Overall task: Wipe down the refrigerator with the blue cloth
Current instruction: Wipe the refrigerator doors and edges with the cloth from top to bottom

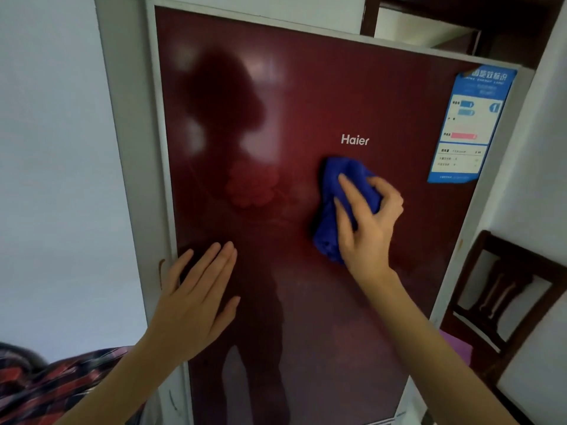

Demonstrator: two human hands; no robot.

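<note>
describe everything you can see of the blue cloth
The blue cloth is a deep royal blue and looks soft and fuzzy, like microfibre. It is bunched into a crumpled wad rather than spread flat, and is pressed against the dark red refrigerator door just below the Haier logo. The right hand grips it with fingers curled over its front; cloth shows above, left of and below them.

Over on the left, a plain pale wall (pixel 55 148), softly and evenly lit. Down in the near left corner there's red-and-black plaid fabric (pixel 46 388). Far up on the right, a dark wooden door frame (pixel 460 13). On the right, a dark wooden chair (pixel 506 302) against a white wall (pixel 546 148), with something pink (pixel 457 348) just beside it.
</note>
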